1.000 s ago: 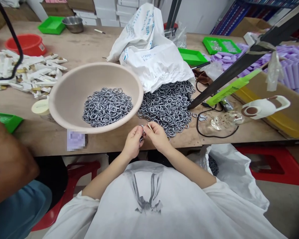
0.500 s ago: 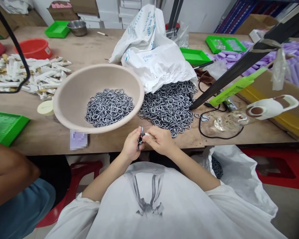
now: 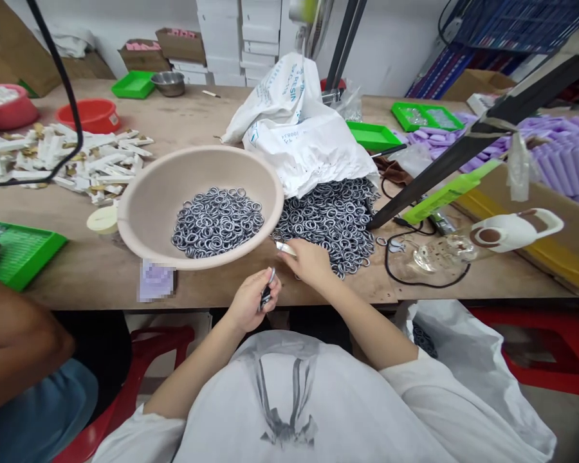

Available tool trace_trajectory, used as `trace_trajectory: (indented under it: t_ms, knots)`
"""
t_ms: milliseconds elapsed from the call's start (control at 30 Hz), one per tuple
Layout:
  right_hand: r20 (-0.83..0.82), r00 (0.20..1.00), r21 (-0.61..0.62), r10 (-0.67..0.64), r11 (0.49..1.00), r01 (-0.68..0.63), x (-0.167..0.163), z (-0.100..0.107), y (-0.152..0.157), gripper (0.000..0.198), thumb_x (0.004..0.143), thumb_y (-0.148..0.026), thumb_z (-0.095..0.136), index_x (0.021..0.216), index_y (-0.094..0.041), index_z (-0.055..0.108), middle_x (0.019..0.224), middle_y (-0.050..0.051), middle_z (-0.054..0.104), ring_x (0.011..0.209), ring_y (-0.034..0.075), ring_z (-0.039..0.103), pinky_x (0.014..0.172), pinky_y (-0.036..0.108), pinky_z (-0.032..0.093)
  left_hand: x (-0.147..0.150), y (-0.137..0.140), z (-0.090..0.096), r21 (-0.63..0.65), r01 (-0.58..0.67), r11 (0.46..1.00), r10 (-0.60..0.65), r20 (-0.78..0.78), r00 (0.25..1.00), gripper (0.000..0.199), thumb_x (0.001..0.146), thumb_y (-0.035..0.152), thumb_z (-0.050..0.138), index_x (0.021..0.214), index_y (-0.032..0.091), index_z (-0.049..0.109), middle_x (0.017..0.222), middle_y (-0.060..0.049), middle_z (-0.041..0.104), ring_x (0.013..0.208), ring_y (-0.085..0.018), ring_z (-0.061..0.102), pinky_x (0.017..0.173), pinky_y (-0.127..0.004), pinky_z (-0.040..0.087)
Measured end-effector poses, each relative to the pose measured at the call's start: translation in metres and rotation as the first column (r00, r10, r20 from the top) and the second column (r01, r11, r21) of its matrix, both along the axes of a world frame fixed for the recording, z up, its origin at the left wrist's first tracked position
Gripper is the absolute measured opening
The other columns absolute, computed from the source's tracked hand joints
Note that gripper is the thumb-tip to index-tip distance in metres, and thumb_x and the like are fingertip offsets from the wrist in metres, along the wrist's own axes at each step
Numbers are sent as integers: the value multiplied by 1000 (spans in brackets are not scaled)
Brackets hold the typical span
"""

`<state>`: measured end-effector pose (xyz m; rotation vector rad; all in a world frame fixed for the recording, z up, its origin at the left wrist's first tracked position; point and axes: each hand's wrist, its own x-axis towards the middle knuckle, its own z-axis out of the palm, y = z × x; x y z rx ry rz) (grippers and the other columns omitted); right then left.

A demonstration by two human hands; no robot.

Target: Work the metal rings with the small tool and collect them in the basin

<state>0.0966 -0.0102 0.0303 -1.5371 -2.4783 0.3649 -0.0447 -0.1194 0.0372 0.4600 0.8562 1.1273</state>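
My left hand (image 3: 255,297) is closed around a few grey metal rings (image 3: 266,294), one of them upright between thumb and forefinger. To its upper right, my right hand (image 3: 309,262) pinches a small white-handled tool (image 3: 285,249); its thin dark tip points left, and its exact kind is unclear. Just behind the right hand lies a heap of grey rings (image 3: 328,222), spilling from a white printed sack (image 3: 313,151). A wide beige basin (image 3: 142,212) with more of the same rings stands to the left, beyond my left hand.
A slanted black post (image 3: 415,173) rises right of the heap. Near it are a bottle with a white lid (image 3: 516,231) and a black cable (image 3: 427,283). White strips (image 3: 110,161) lie at left. A co-worker's arm (image 3: 24,328) rests beside a green tray (image 3: 33,251).
My hands have come apart: the right moved up and away with the white-handled tool, while the left stays low with the rings. The camera view has tilted slightly upward.
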Motion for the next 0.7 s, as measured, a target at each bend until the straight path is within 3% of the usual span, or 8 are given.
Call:
trace_trajectory:
  t_ms: [100,200,367,433,500,567,633,700]
  knots:
    - [154,986,-11,61,998,-60,-22,0,7,27,98,-34,50,111,-19,67,109,14,71,90,24,70,69,30,44,-10,2,-6,-19,-68,998,67,-43,997,38,76,47,76,77,12,62,60,3,56,35,-1,37,36,-15,21]
    - [150,987,-30,55,998,-51,-33,-4,10,26,98,-25,46,106,-13,68,105,18,71,89,27,70,71,33,47,-17,2,-11,-35,-99,995,97,-49,994,36,73,39,78,92,10,69,64,1,61,35,-1,38,36,-15,21]
    - [26,999,-48,27,999,-26,-10,-3,5,26,99,-27,43,101,-15,66,102,14,70,85,22,66,71,31,47,-24,5,-18,-99,-194,976,194,-10,981,31,73,36,77,90,13,65,69,1,63,40,-3,43,35,-14,24]
    - [-206,979,-157,3,987,-36,2,-1,-1,31,101,-34,38,96,-17,63,88,7,68,74,17,62,65,27,45,-22,9,-19,-137,-178,974,182,15,983,33,75,42,76,84,13,61,70,0,63,41,-4,45,34,-14,25]
    - [-550,831,-355,-87,925,-138,10,-2,-10,36,99,-47,41,88,-18,59,71,0,60,60,13,53,56,25,42,-16,14,-19,-152,-98,984,106,46,993,39,77,48,75,83,13,60,70,0,62,40,-3,44,32,-13,23]
    - [-765,600,-485,-232,821,-302,11,-5,-20,40,91,-59,52,82,-20,56,64,-3,54,54,11,48,52,24,40,-8,18,-17,-139,32,990,-20,87,996,46,77,56,73,86,12,61,68,1,59,38,-2,40,31,-13,20]
    - [-818,478,-520,-319,765,-379,7,-8,-28,44,83,-63,62,78,-20,55,62,-4,53,54,10,49,54,24,42,-1,20,-14,-112,142,983,-127,132,983,50,76,59,73,88,12,61,66,3,55,37,0,36,32,-12,19]
    - [-832,419,-524,-363,764,-378,4,-10,-35,45,79,-64,66,77,-21,55,62,-4,54,56,10,52,57,24,45,5,21,-11,-97,174,980,-157,161,974,47,74,54,77,86,13,58,65,6,52,37,1,34,33,-11,20]
